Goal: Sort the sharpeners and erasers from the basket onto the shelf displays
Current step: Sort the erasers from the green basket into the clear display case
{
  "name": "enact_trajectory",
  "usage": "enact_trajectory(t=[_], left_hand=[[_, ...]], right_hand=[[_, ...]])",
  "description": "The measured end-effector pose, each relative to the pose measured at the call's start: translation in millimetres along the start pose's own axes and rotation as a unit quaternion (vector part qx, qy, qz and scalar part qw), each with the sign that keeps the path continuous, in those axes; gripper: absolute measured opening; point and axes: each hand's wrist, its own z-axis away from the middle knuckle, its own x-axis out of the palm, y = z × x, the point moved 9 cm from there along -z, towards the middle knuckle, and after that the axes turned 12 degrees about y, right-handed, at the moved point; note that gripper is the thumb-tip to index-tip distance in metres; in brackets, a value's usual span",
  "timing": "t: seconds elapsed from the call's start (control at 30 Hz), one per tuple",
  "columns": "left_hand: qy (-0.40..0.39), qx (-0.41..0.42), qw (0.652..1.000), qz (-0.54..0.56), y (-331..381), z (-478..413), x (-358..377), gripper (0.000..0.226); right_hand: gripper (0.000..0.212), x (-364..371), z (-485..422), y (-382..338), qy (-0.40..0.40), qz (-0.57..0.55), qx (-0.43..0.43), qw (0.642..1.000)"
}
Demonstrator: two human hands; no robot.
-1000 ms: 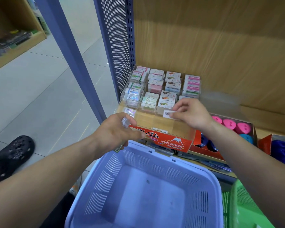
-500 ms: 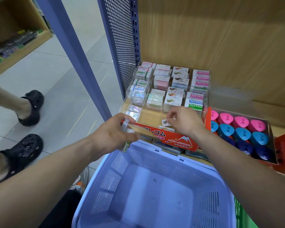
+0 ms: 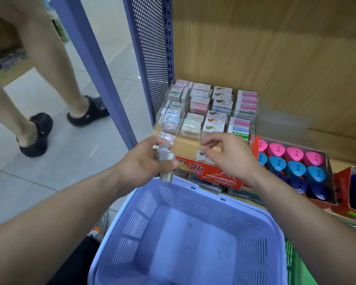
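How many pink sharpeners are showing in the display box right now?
4 pink sharpeners, side by side in the back row of the red box: the leftmost is half hidden by the box wall, then three fully visible. Others may lie underneath.

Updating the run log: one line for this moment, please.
left hand: holds wrapped erasers | right hand: open, above eraser in display front compartment | basket: looks empty

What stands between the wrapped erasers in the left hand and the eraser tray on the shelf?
Nothing visible does. The left hand grips the wrapped erasers right at the front corner of the eraser tray. The right hand hovers over the front row, above one loose eraser lying there; bare tray floor shows between the two hands.
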Motion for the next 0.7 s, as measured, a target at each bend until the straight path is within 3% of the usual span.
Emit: enact_trajectory(t=[0.13, 0.23, 0.33, 0.4, 0.7], left_hand=[[0.023, 0.019, 0.999, 0.021, 12, 3, 2, 0.042], [0.040, 0.024, 0.998, 0.044, 15, 5, 0, 0.038], [0.042, 0.020, 0.995, 0.086, 19, 7, 3, 0.035], [0.031, 0.017, 0.994, 0.104, 21, 9, 7, 0.035], [0.018, 0.012, 0.996, 0.092, 24, 10, 6, 0.042]], right_hand=[[0.015, 19, 33, -34, -0.074, -0.243, 0.081, 0.964], [0.024, 24, 40, -43, -0.082, -0.331, 0.116, 0.933], [0.038, 26, 44, -44, -0.092, -0.366, 0.134, 0.916], [0.047, 28, 47, -45, -0.083, -0.344, 0.129, 0.926], [0.038, 17, 39, -20, -0.063, -0.379, 0.172, 0.907]])
